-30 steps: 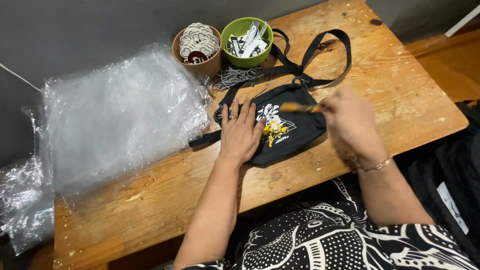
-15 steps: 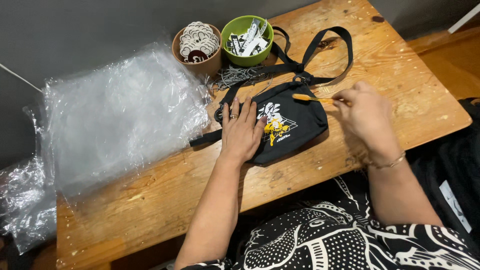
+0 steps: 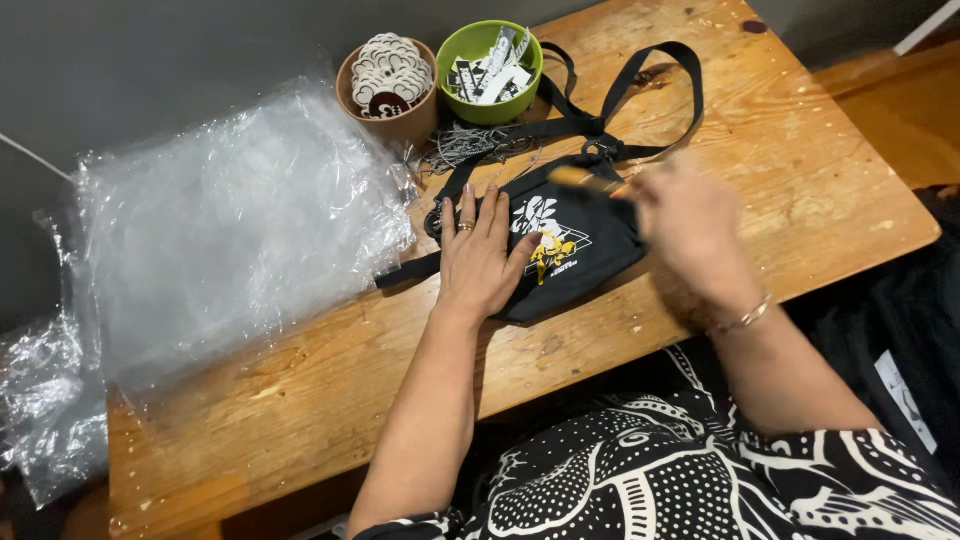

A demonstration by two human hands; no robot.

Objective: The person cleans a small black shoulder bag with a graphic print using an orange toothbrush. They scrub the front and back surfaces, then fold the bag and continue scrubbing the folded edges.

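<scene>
A small black bag (image 3: pixel 575 235) with a white and yellow print lies on the wooden table (image 3: pixel 800 190), its black strap (image 3: pixel 640 90) looping toward the far edge. My left hand (image 3: pixel 482 255) lies flat on the bag's left part, fingers spread. My right hand (image 3: pixel 690 225), blurred by motion, hovers over the bag's right end and grips a thin stick with a wooden handle (image 3: pixel 585 180) that points left across the bag's top.
A stack of clear plastic bags (image 3: pixel 235 225) covers the table's left half, with more crumpled plastic (image 3: pixel 45 410) hanging off the left edge. A brown cup of round tags (image 3: pixel 388 80), a green bowl of tags (image 3: pixel 490 65) and a pile of thin metal chains (image 3: pixel 465 148) stand behind the bag.
My right hand swung to the right and then back left over the bag with the stick. My left hand stayed pressed on the bag.
</scene>
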